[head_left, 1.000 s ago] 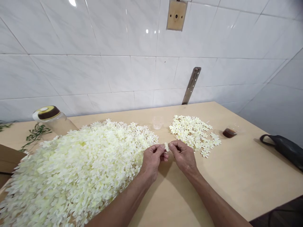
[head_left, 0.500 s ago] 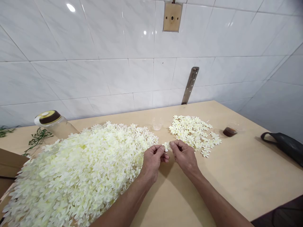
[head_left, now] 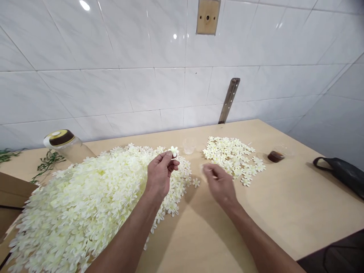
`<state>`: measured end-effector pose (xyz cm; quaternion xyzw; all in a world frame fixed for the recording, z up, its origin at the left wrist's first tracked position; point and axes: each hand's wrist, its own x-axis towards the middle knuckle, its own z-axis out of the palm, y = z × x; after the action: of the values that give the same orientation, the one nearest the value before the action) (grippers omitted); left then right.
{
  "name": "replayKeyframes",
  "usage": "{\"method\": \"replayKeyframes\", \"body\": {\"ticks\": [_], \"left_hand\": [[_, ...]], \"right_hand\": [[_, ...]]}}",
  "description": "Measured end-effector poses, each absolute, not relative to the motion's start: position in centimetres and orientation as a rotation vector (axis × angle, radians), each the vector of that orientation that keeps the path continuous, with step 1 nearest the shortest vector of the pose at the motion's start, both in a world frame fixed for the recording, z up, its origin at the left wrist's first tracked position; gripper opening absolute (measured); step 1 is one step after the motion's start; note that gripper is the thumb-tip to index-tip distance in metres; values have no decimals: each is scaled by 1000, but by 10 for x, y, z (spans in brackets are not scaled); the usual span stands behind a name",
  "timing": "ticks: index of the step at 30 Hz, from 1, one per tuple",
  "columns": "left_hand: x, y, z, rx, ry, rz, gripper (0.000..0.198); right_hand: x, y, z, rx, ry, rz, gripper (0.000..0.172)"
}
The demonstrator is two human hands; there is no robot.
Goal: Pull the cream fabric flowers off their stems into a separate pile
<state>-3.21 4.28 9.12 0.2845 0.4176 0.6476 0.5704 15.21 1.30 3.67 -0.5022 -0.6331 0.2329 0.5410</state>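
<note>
My left hand (head_left: pixel 161 172) is over the right edge of a big heap of artificial white flower heads (head_left: pixel 105 189). Thumb and forefinger pinch one small white flower (head_left: pixel 174 151), which faces me. My right hand (head_left: pixel 221 185) is apart from it, in front of a smaller spread of white flowers (head_left: pixel 231 155). Its fingers are closed, with a blurred whitish bit at the tips that I cannot make out. Between the hands, a single loose flower (head_left: pixel 196 182) lies on the table. Behind them stands a small clear cup (head_left: pixel 189 146).
A clear bottle (head_left: pixel 74 149) with a brown and yellow lid leans behind the heap, near green sprigs (head_left: pixel 49 161). Cardboard (head_left: pixel 13 193) stands at the left. A cup of dark liquid (head_left: pixel 275 156) and a black pouch with a loop (head_left: pixel 341 172) lie right on the wooden table (head_left: pixel 295 204).
My hands have come apart. The left has moved left and up with a flower in its pinch, while the right stays near its place. A loose flower now shows between them.
</note>
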Motion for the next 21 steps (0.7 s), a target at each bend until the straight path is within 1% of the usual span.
{"method": "replayKeyframes", "body": {"ticks": [2, 3, 6, 8, 13, 21], "left_hand": [[-36, 45, 94, 691, 988, 1553, 26], [-36, 44, 94, 708, 997, 1544, 25], [-26, 38, 88, 790, 1017, 1377, 23], [-15, 32, 80, 845, 1007, 1248, 22], [6, 20, 63, 899, 1022, 1124, 23], [11, 17, 55, 792, 955, 1108, 21]], "right_hand": [[149, 12, 42, -1096, -1705, 583, 24], [150, 13, 44, -1097, -1707, 564, 23], [158, 16, 52, -1236, -1542, 367, 23], [164, 17, 55, -1252, -1562, 320, 21], [165, 14, 55, -1176, -1647, 308, 20], [160, 16, 40, -1138, -1687, 376, 14]]}}
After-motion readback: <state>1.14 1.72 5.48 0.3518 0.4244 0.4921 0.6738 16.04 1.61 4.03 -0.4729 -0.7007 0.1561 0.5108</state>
